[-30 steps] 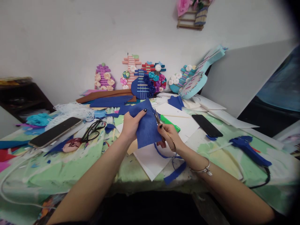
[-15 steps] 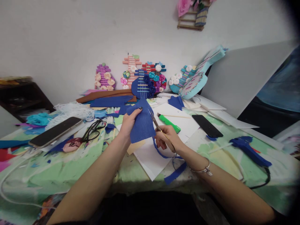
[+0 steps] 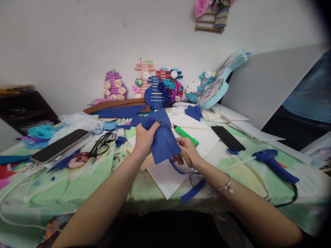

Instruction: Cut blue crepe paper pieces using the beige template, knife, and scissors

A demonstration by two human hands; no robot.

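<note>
**Above the table, at twelve o'clock, scissors are meeting a blue sheet**

The left hand [image 3: 144,139] is closing on the sheet [image 3: 165,143], its thumb lying on top and its fingers hiding underneath. The right hand [image 3: 186,146] is curling round the gold handles of the scissors [image 3: 190,160], whose blades are reaching the sheet's edge at two o'clock; how far they are opening is impossible to tell. The sheet is hanging over white paper [image 3: 168,184]; a blue strip [image 3: 193,191] is lying at five o'clock, a green cutter [image 3: 186,135] at three. Looking thin, light and soft, the sheet is probably creasing easily; its broad left side is offering the best hold, clear of the blades.
</note>
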